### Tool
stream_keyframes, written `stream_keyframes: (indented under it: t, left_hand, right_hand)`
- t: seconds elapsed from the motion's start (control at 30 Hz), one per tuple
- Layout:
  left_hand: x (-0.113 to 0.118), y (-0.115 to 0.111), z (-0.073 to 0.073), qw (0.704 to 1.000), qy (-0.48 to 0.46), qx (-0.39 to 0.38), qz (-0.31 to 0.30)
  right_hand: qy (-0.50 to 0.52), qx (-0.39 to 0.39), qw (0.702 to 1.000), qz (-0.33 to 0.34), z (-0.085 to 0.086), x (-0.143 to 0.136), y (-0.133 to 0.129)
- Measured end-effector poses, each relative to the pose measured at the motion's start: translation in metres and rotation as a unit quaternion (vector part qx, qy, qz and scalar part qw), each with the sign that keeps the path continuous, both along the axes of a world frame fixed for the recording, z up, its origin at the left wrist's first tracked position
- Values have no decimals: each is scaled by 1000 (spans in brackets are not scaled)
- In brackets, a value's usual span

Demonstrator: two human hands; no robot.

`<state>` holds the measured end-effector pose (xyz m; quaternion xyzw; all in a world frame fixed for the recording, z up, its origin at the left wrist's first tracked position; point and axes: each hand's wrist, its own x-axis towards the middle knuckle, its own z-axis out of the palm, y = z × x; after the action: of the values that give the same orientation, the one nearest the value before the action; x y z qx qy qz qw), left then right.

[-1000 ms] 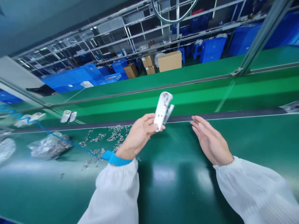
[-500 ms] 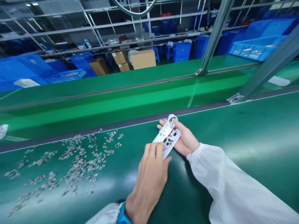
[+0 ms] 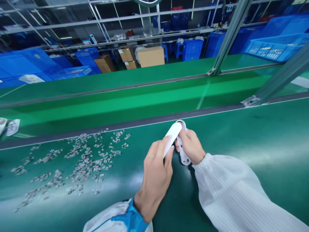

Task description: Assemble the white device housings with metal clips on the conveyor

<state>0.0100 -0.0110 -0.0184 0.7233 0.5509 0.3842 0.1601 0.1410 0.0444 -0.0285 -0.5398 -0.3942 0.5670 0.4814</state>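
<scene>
My left hand (image 3: 156, 169) pinches a long white plastic cover (image 3: 173, 135) with rounded ends, its smooth face turned up. My right hand (image 3: 193, 147) grips a matching white plastic housing (image 3: 184, 158), whose open inner side with small dark details shows below the thumb. The far ends of the two pieces overlap, while their near ends are spread apart in a V. Any wires or circuit board between them are hidden. Left of the hands, many small metal clip-like parts (image 3: 83, 166) lie scattered on the green work surface (image 3: 231, 135).
A blue wrist strap (image 3: 136, 216) with a cord is on my left wrist. Beyond the dark edge strip (image 3: 135, 123) runs a bright green belt (image 3: 135, 100). Metal posts (image 3: 275, 82) rise at the right, near a blue crate (image 3: 272, 50). Cardboard boxes (image 3: 151, 56) stand farther back.
The cover in my left hand has turned over, so its circuit board no longer shows. The housing in my right hand has swung round, its near end now pointing down toward me.
</scene>
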Motion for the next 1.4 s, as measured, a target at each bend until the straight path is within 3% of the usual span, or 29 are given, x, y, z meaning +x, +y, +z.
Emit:
stream_keyframes:
  t: [0.1, 0.2, 0.3, 0.4, 0.47, 0.53, 0.6, 0.67, 0.8, 0.9, 1.13, 1.27, 1.33, 1.4]
  left_hand:
    - [-6, 5, -1, 999, -1, 16, 35]
    - [-14, 10, 2, 999, -18, -3, 38]
    - [-22, 13, 6, 992, -78, -95, -10]
    - [-25, 14, 9, 963, -179, -189, -67]
    - [-25, 14, 9, 961, -192, -186, -76]
    - [-24, 13, 10, 977, -148, -137, -69]
    - [-24, 12, 12, 987, -104, -106, -67]
    - [-25, 12, 13, 983, -108, -129, -80]
    - [-27, 11, 14, 943, -218, -229, -108]
    - [-25, 10, 14, 924, -275, -243, -104]
    - [-21, 8, 11, 955, -218, -191, -66]
    - [-19, 7, 6, 955, -214, -190, -72]
    - [-18, 9, 3, 940, -257, -214, -63]
    - [-18, 13, 3, 896, -348, -269, -56]
  right_hand:
    - [115, -29, 992, 30, 3, -5, -5]
    - [179, 17, 979, 93, 5, -8, -9]
    - [185, 43, 975, 116, 4, -6, -8]
    - [192, 31, 973, 127, 3, -3, -5]
    - [201, 33, 970, 137, 2, -1, -3]
    - [205, 44, 967, 147, 0, -1, -3]
    - [199, 57, 967, 152, -3, -1, -4]
    - [190, 68, 968, 151, -6, -1, -5]
    - [184, 85, 968, 150, -8, 0, -3]
    - [181, 94, 967, 151, -5, 0, -3]
    - [197, 95, 962, 163, -3, 2, -3]
    - [188, 101, 964, 160, -4, 1, -4]
    - [130, 123, 975, 132, -4, -2, -7]
    - [37, 134, 987, 78, -2, -5, -12]
